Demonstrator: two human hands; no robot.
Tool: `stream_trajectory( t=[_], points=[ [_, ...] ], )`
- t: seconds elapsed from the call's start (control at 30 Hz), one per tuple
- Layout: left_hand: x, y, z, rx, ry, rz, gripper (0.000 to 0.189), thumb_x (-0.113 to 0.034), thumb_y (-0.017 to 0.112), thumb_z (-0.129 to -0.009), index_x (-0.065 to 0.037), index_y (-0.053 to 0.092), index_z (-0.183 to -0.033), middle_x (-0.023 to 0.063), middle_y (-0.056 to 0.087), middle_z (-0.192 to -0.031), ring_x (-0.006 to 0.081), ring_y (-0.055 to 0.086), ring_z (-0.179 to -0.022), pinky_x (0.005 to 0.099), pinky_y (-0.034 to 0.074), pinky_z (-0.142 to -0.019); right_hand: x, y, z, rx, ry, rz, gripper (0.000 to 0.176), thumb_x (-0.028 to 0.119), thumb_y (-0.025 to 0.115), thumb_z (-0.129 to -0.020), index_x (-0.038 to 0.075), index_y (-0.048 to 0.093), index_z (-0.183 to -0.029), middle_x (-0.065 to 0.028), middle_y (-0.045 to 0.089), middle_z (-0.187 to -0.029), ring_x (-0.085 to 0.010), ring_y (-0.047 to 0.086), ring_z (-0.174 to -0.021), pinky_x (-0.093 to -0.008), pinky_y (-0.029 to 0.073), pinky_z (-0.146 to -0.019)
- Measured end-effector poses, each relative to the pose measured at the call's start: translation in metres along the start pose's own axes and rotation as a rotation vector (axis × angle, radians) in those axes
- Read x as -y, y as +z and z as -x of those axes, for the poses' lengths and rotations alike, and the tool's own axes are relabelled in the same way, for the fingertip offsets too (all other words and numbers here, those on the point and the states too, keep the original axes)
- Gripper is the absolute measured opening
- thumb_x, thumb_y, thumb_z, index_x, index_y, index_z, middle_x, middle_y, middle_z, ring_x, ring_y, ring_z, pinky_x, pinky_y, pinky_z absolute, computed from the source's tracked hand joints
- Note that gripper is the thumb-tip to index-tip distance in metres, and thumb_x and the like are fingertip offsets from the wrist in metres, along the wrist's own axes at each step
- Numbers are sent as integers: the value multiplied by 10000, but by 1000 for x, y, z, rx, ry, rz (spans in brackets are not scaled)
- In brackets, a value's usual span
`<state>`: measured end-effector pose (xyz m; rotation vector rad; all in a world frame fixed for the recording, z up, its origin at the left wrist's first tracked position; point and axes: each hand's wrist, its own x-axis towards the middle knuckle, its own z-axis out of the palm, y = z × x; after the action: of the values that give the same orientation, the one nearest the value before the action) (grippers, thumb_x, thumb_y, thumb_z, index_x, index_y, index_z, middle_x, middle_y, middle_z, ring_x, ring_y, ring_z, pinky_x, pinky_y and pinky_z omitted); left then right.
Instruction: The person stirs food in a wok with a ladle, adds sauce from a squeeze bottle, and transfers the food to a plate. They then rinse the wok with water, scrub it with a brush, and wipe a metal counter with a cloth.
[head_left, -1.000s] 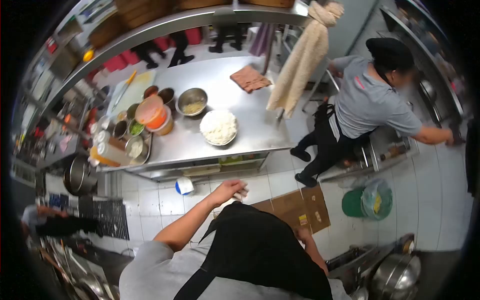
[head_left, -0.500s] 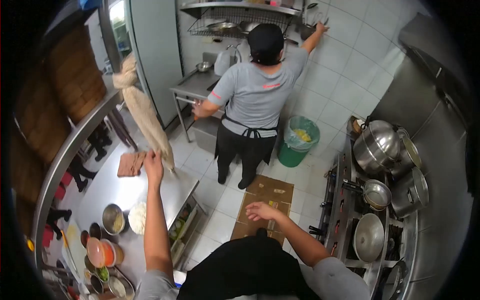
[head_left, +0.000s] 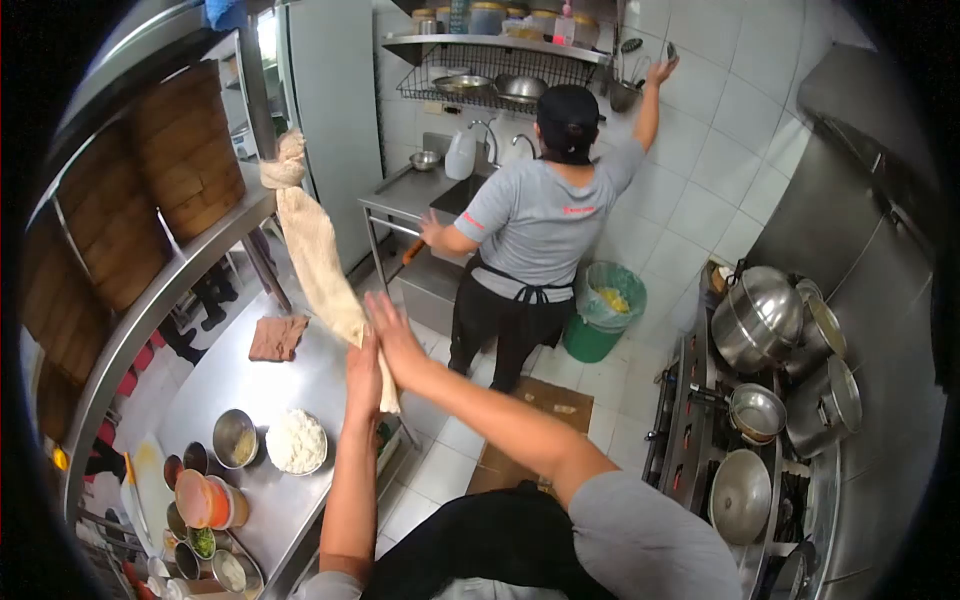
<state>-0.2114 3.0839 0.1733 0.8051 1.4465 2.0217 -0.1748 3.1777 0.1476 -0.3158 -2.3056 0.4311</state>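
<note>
A long beige cloth towel [head_left: 318,255] hangs knotted from the metal post of the rack. Its lower part passes between my two hands, and the loose end [head_left: 389,393] sticks out below them. My left hand [head_left: 363,370] is closed around the towel, with its fingers partly hidden. Against the towel's right side lies my right hand [head_left: 398,340], flat with the fingers stretched out. A folded brown cloth [head_left: 277,338] rests on the steel table [head_left: 215,375] to the left of my hands. Nearer to me on that table are a bowl of white rice [head_left: 297,442] and a metal bowl [head_left: 236,438].
A co-worker [head_left: 545,220] stands ahead at the sink counter, one arm raised toward hanging utensils. A green bin [head_left: 603,315] is beside them. On the right, the stove holds a large steamer pot [head_left: 757,320] and pans [head_left: 740,497]. Cardboard [head_left: 548,398] covers some floor tiles.
My left hand has left the brown cloth and moved right onto the towel. My right hand has risen from above the cardboard to the towel. The view has shifted slightly.
</note>
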Motion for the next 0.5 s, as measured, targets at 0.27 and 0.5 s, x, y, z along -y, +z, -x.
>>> stream_trajectory(
  t=[0.27,0.5],
  points=[
    [32,-67,-19,-10,-125,-1,190,-179,543,-883,-4,563,-956,40,580,-771,110,532,-665,255,440,-594,45,20,101,457,-40,-128,594,66,525,-798,-55,291,-1331,-307,181,-1399,-438,223,-1297,-460,285,-1040],
    [129,-102,10,-153,192,-418,401,-385,496,-901,-4,534,-780,16,459,-555,138,416,-542,323,353,-471,-71,8,244,831,277,-158,519,238,601,-824,32,446,-1274,-211,450,-1295,-341,430,-1199,-384,344,-1010]
  ],
)
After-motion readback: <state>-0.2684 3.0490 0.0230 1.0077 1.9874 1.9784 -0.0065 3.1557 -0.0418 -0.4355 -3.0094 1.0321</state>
